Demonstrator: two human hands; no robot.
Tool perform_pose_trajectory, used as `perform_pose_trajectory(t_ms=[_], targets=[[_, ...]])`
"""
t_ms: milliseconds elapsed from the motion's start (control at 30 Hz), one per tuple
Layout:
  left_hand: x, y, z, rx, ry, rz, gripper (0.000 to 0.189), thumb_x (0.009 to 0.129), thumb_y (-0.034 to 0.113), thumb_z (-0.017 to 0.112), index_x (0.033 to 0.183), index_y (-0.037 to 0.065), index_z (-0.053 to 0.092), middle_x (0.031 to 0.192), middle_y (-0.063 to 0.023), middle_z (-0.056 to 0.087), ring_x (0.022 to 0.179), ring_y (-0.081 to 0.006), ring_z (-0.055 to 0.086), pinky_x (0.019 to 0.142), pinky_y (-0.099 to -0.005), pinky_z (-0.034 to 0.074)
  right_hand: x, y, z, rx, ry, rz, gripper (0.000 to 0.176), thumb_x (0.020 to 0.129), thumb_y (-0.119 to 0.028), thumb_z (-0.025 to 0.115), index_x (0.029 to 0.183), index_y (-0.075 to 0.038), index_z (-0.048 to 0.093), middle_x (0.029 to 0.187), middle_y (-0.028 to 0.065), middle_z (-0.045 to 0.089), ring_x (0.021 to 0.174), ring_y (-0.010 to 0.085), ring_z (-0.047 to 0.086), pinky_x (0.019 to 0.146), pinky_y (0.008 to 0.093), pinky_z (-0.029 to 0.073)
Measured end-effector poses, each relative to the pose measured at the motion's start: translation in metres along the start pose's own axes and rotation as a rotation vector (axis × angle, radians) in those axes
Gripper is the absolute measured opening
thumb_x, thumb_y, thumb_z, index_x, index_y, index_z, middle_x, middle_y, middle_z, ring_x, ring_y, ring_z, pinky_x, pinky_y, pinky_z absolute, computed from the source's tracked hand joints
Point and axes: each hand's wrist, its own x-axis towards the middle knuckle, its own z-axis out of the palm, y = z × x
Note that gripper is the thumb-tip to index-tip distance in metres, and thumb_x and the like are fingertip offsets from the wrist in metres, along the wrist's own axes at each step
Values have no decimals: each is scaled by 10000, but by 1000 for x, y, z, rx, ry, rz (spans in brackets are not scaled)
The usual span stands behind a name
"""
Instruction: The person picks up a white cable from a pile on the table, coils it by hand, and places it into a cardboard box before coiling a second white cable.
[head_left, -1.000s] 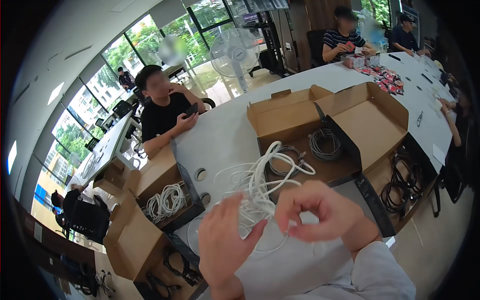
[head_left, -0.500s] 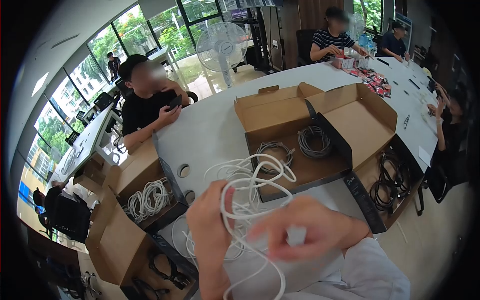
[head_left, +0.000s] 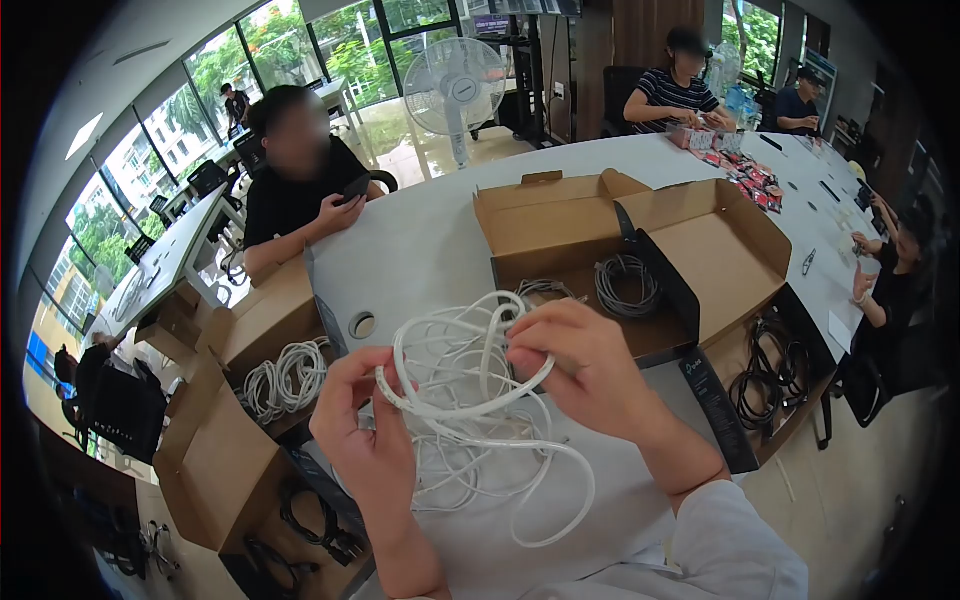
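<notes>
A loosely looped white cable (head_left: 470, 410) is held up between my two hands above the white table. My left hand (head_left: 370, 430) pinches the left side of its loops between thumb and fingers. On the right side, my right hand (head_left: 580, 370) has its fingers closed round another part of the same loops. One loose bend hangs below, toward the table's near edge. More white cable (head_left: 450, 475) lies tangled on the table beneath.
Open cardboard boxes stand around: one with coiled white cable (head_left: 287, 382) at left, one with black cables (head_left: 325, 520) at lower left, one with grey coils (head_left: 628, 287) ahead, one with black cables (head_left: 770, 375) at right. A person (head_left: 300, 180) sits at back left.
My hands have risen and spread the white loops between them. My right hand, apart from the cable and blurred before, now grips it. The view has shifted slightly.
</notes>
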Motion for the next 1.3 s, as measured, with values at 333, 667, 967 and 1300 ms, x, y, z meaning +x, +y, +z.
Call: perform_pose_trajectory(t_ms=[333, 667, 967, 1300], targets=[[1, 3, 9, 15, 372, 130, 158, 984, 76, 493, 1084, -25, 563, 949, -135, 676, 882, -207, 692, 744, -249, 494, 1, -10, -20, 53, -299, 76, 159, 772, -182, 776, 862, -71, 710, 732, 45, 639, 572, 193, 563, 541, 286, 440], [-1, 3, 0, -236, 417, 211, 372, 1020, 385, 428, 1027, 17, 487, 914, -162, 678, 890, -251, 687, 766, -312, 520, 0, 3, -21, 426, -188, 189, 301, 823, -234, 760, 992, -20, 634, 705, 57, 606, 611, 200, 606, 578, 294, 490], [8, -14, -20, -952, 315, 8, 310, 1022, 322, 429, 1113, 38, 514, 998, -140, 657, 955, -240, 658, 894, -342, 515, 6, 35, -11, 111, -392, 173, 194, 932, -194, 612, 961, -4, 642, 793, 103, 635, 749, 204, 603, 663, 323, 461], [15, -34, -33, -1276, 199, -148, 262, 991, 262, 520, 1099, 28, 567, 1011, -140, 652, 986, -255, 635, 926, -364, 511, 7, 24, -10, 398, -418, 395, 691, 813, 53, 646, 1423, -93, 357, 1215, 164, 602, 744, 198, 667, 702, 296, 539]])
